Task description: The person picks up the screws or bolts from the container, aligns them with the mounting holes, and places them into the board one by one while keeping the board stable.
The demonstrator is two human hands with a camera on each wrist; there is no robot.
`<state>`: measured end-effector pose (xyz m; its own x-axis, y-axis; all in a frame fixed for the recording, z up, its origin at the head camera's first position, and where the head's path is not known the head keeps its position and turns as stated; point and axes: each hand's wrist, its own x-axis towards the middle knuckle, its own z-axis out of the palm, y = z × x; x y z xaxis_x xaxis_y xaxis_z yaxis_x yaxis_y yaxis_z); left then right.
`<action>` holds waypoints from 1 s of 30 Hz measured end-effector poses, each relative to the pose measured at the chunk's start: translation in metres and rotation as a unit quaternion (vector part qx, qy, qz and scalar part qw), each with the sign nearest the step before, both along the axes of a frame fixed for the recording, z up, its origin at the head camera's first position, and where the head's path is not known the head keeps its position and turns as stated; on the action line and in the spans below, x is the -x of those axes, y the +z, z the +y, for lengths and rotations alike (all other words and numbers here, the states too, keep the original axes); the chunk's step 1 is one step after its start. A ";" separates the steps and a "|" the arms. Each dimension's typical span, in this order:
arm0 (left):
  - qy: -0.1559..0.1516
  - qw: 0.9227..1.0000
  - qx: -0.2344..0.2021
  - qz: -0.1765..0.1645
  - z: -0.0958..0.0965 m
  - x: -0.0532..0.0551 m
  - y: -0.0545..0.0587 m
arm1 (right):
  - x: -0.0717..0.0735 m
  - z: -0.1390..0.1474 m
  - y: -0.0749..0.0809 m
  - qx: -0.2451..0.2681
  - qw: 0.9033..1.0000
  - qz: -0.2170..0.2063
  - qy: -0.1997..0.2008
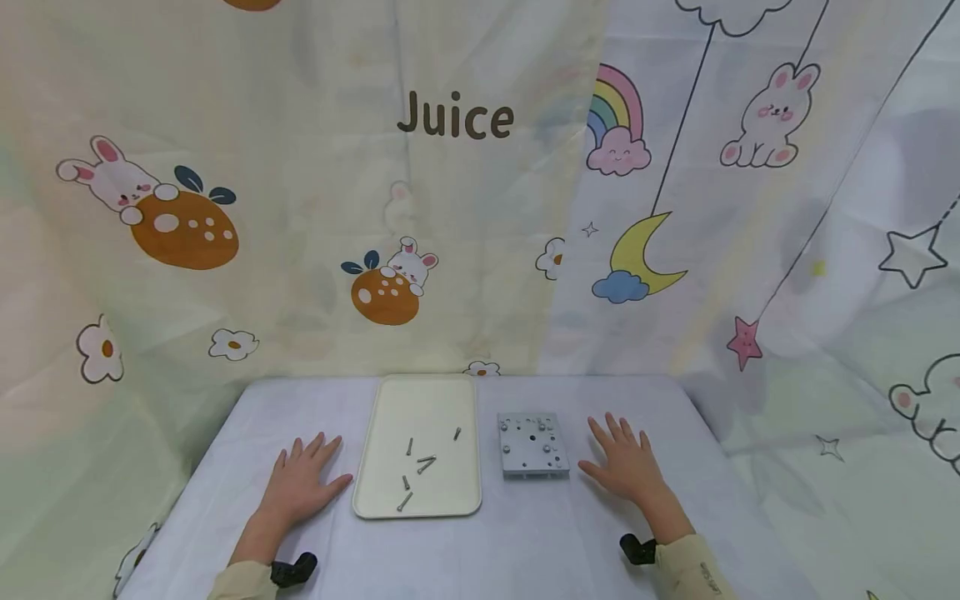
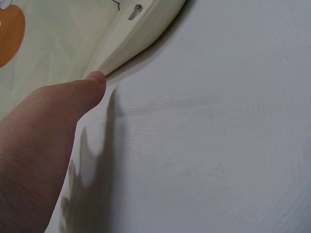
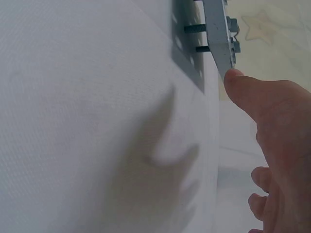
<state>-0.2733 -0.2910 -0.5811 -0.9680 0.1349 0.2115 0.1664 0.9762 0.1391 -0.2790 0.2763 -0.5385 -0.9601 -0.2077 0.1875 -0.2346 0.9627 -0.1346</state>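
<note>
My left hand (image 1: 302,482) lies spread beside the cream tray (image 1: 378,417), thumb tip close to its left edge. Several loose screws (image 1: 426,467) are scattered in the tray. To the right of the tray stands a grey metal plate (image 1: 517,460) with holes and several bolts in its top. Bolt shanks (image 3: 195,28) stick out beneath the plate in the right wrist view, holding it off the cloth. My right hand (image 1: 624,462) is spread to the right of the plate, its thumb pointing toward the plate's edge. Neither hand holds anything.
White cloth (image 1: 525,542) covers the table. Behind it hangs a printed curtain (image 1: 480,250) with rabbits, fruit and a moon. A black wrist strap piece (image 1: 294,570) is on the left wrist, and another black piece (image 1: 637,550) on the right.
</note>
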 end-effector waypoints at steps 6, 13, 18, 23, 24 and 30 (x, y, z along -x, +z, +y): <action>-0.005 1.000 -0.004 -0.006 0.007 -0.004 -0.002 | -0.005 0.000 -0.008 -0.001 1.000 -0.025 -0.004; -0.008 1.000 -0.013 -0.004 0.012 -0.004 -0.001 | -0.004 -0.009 -0.013 0.048 0.999 -0.010 0.019; 0.004 1.000 -0.026 -0.010 0.011 -0.007 0.004 | 0.003 -0.018 -0.021 0.104 0.993 -0.038 0.049; 0.001 0.998 -0.053 -0.019 0.016 -0.009 0.006 | 0.002 -0.024 -0.026 0.178 0.978 -0.096 0.040; -0.001 0.998 -0.059 -0.019 0.017 -0.008 0.007 | 0.001 -0.025 -0.026 0.197 0.974 -0.102 0.037; -0.012 0.996 -0.085 0.000 0.023 -0.007 0.007 | 0.004 -0.034 -0.032 0.259 0.958 -0.118 0.022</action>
